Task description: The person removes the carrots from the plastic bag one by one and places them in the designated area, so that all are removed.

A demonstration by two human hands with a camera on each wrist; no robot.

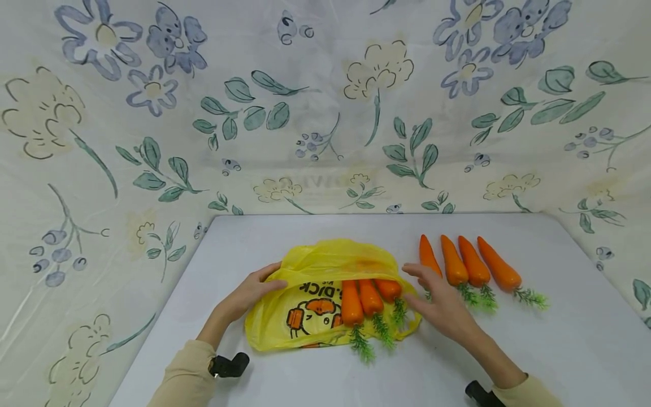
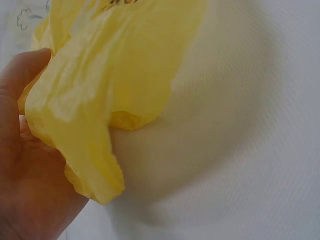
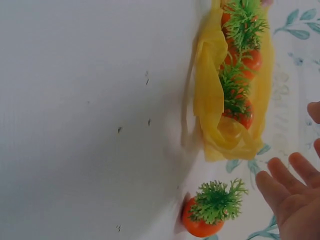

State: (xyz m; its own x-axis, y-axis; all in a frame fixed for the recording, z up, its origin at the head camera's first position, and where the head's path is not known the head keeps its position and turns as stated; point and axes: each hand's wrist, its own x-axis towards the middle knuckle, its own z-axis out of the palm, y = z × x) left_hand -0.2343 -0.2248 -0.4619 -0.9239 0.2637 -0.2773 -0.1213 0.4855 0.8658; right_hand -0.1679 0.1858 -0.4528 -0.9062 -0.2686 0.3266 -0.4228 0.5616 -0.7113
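Note:
A yellow plastic bag (image 1: pixel 269 328) with a printed cartoon duck lies on the white table, its mouth gaping toward me. Three toy carrots (image 1: pixel 352 305) sit in it side by side, their green tops (image 1: pixel 362 345) poking out over the front edge. My left hand (image 1: pixel 249 294) grips the bag's left end between thumb and fingers; the left wrist view shows crumpled bag film (image 2: pixel 90 110) in that grip. Beside the bag's right end, my right hand (image 1: pixel 442 308) has its fingers spread and holds nothing; the right wrist view shows its fingertips (image 3: pixel 272 187) apart from the bag.
Several more toy carrots (image 1: pixel 473 260) lie in a row at the right of the table (image 1: pixel 549 339), tips pointing away; the leftmost carrot (image 1: pixel 429 254) is partly behind my right hand. A flower-patterned cloth (image 1: pixel 325 73) hangs behind and at the sides.

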